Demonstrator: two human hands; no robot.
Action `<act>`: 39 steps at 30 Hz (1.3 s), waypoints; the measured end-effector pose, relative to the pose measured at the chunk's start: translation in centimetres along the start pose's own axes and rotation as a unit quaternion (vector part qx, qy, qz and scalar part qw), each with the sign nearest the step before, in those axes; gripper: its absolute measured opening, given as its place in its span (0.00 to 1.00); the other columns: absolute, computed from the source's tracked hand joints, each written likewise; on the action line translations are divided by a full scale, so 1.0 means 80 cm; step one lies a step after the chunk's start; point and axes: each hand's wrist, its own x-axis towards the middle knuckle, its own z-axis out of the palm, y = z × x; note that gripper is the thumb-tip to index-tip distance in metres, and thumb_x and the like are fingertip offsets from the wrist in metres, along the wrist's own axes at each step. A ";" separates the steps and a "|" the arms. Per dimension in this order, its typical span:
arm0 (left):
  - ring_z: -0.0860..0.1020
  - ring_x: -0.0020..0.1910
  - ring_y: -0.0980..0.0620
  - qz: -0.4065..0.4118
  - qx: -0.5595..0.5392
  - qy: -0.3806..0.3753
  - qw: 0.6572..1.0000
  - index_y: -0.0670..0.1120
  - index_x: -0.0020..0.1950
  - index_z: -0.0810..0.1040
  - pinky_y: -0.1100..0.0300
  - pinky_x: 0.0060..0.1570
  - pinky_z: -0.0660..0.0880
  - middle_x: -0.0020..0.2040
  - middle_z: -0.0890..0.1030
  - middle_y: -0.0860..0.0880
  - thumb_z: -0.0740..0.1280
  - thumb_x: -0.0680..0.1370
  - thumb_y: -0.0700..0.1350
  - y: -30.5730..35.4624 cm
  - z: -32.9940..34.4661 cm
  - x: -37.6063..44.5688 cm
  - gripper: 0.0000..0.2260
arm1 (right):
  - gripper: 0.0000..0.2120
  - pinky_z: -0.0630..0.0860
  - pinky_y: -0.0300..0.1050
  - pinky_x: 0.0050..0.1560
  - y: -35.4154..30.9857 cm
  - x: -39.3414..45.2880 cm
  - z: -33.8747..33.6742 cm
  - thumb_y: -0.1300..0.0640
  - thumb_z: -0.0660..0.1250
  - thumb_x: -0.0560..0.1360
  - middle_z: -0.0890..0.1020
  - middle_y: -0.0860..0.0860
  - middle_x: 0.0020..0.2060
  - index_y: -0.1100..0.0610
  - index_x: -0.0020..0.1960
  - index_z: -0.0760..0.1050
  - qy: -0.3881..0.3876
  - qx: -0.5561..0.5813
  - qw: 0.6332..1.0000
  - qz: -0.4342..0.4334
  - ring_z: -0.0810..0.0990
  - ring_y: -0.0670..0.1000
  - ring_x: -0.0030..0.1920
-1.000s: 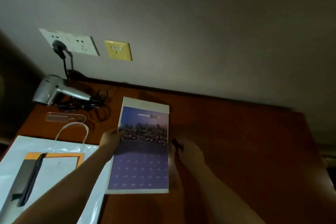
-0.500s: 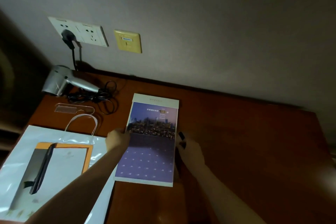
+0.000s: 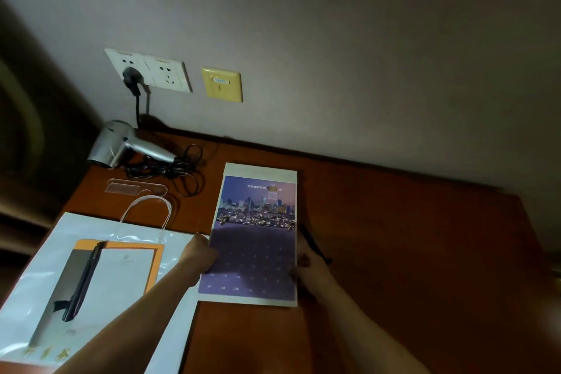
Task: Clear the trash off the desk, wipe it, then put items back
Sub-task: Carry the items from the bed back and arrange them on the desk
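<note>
Head view is showing the left hand [image 3: 200,252] and right hand [image 3: 308,264] pinching the side edges of the purple cardboard calendar [image 3: 255,234] lying mid-desk on the reddish-brown wooden desk [image 3: 409,252], seemingly putting items back, needing squaring and release next.

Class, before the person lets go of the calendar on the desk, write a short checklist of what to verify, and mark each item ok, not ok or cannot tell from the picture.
1. Calendar lies flat on the desk: ok.
2. Calendar is apart from the hair dryer cord: ok.
3. Calendar is apart from the comb: ok.
4. Calendar does not overlap the bag: cannot tell, their edges meet under the left hand.
5. Dark pen by the right hand is off the calendar: ok.
6. Desk has been wiped dry: cannot tell, the light is dim.
</note>
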 end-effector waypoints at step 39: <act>0.76 0.59 0.45 0.166 -0.180 0.082 0.966 0.43 0.67 0.68 0.47 0.56 0.76 0.61 0.77 0.44 0.65 0.78 0.38 0.032 -0.026 0.028 0.18 | 0.11 0.66 0.29 0.44 -0.052 0.062 0.024 0.58 0.59 0.80 0.78 0.51 0.51 0.58 0.61 0.70 0.146 -0.130 0.964 -0.183 0.75 0.45 0.48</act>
